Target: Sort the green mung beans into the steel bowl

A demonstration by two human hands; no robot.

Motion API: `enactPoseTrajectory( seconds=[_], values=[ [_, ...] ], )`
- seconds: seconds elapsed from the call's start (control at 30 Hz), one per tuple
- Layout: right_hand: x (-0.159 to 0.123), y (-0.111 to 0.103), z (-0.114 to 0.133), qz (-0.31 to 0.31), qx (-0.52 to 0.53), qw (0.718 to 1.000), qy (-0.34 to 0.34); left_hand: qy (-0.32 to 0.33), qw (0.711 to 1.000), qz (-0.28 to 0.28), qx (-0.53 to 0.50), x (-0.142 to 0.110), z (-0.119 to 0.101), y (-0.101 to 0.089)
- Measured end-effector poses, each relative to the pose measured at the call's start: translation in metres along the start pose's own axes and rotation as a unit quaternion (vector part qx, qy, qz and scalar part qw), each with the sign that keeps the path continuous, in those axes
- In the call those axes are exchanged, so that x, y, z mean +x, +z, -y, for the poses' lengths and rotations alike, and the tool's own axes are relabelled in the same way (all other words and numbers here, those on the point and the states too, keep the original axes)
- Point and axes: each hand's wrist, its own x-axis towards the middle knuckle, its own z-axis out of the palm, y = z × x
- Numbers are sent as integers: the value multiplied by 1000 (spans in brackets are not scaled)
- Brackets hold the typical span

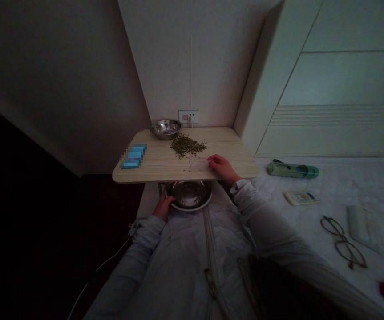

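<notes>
Because the lower bowl sits at frame centre, just below the bench edge, the left hand clamps its left rim, probably to keep it level over the lap. A few specks show inside. Can't tell whether bowl touches bench.

Right hand, centre-right: fingers look pinched together on the right edge of a clear disc lying low over the wood; dim, so exact contact unclear. Edge grip likely leaves the disc's far side free, facing the grains.

Pile of green grains is loose on the bench, mid-frame, a few strays near the disc. Flat wood presumably lets them spread thin, within reach. Upper bowl stands upright behind-left, pixelated blue item at far left, both apart from the right hand, so working space stays open.
</notes>
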Motion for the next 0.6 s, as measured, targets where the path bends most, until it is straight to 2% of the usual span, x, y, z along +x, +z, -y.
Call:
enactPoseTrajectory(
  seconds=[0.23, 0.4, 0.6],
  values=[
    [-1, -1, 1, 14, -22, 1000, 5, -7, 1000, -20, 21, -5, -3, 2],
    [-3, -1, 4, 15, 10, 1000, 16, -2, 1000, -10, 16, -3, -2, 1],
    [-5, -2, 8, 24, -8, 1000, 18, 2, 1000, -7, 12, -2, -2, 1]
  ],
)
